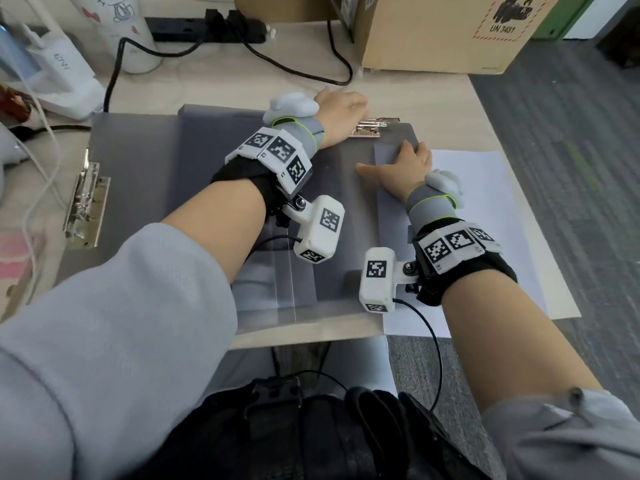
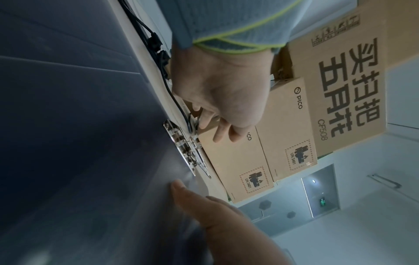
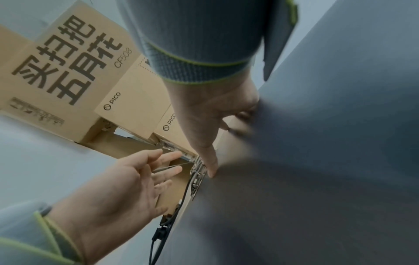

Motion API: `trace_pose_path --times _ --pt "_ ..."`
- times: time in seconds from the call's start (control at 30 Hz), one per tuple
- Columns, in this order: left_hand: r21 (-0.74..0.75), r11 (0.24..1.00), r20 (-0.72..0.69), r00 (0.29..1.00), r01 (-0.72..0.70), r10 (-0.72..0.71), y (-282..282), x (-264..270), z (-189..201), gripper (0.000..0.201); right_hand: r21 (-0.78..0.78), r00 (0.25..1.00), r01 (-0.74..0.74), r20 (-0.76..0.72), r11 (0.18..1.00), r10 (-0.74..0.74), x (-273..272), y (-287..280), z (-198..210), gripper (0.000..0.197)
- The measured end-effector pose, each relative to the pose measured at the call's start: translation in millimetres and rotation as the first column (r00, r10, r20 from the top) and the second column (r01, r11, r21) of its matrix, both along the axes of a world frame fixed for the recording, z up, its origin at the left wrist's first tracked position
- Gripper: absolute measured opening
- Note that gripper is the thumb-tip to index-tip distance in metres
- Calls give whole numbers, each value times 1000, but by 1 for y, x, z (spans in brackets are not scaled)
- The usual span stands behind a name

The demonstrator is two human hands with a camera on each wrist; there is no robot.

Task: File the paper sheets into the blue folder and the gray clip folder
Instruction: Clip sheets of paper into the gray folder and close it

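A gray clip folder [image 1: 394,136] lies on the desk with its metal clip [image 1: 372,127] at the far edge. My left hand [image 1: 341,107] hovers just behind that clip [image 2: 186,150], fingers loose and holding nothing; in the right wrist view this left hand [image 3: 136,181] has its fingers spread. My right hand [image 1: 401,166] rests flat on the folder's right part, thumb pointing left; its thumb [image 3: 211,168] presses the gray surface beside the clip [image 3: 198,172]. White paper sheets [image 1: 485,220] lie under and to the right of the folder. I cannot pick out a blue folder.
A second gray folder [image 1: 145,168] lies open to the left, with its clip [image 1: 86,206] on its left edge. Cardboard boxes [image 1: 433,29], a power strip [image 1: 207,29] and a black cable [image 1: 304,71] crowd the back. The desk's right edge [image 1: 519,188] drops to carpet.
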State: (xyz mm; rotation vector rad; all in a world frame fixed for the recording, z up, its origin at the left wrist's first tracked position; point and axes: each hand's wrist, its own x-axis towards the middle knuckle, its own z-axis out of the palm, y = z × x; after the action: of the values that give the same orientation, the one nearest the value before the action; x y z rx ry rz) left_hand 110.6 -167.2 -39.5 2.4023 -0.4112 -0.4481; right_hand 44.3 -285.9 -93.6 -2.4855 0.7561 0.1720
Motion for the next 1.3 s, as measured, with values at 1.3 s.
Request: trace_pose_path --times 1.3 --pt "-304 927 -118 958 217 -263 -89 -171 -55 25 246 840 199 456 949 -295 -196 -89 27 27"
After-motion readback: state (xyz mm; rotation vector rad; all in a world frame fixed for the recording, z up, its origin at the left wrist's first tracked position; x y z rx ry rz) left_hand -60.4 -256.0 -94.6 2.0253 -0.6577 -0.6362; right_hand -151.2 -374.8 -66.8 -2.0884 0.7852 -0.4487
